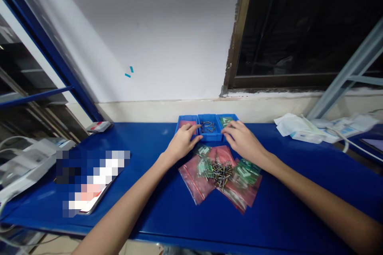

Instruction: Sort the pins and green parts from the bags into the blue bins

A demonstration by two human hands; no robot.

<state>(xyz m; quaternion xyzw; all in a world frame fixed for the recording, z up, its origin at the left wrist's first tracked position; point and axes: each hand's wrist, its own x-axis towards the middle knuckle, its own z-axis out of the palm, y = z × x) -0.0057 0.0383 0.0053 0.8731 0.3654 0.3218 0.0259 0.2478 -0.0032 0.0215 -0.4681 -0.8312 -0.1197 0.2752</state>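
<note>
Three blue bins stand side by side at the back of the table. The left bin [178, 122] holds red plastic, the middle bin [211, 137] several screw-like metal pieces, and the right bin [230, 115] a green bag. My left hand [182, 142] is at the front of the left bin, thumb and fingers apart, nothing seen between them. At the right bin's front, my right hand [243, 140] is held with its fingers bent and parted. Between my forearms lies a heap of loose screw-like pieces [222, 173] on red zip bags [194, 181] and small green bags [244, 172].
A partly pixelated flat device [98, 187] lies on the blue table [143, 207] at left. White packs with cables [36, 163] lie farther left, and a small box [100, 126] sits at the back. White packaging [302, 129] is at right, below a window.
</note>
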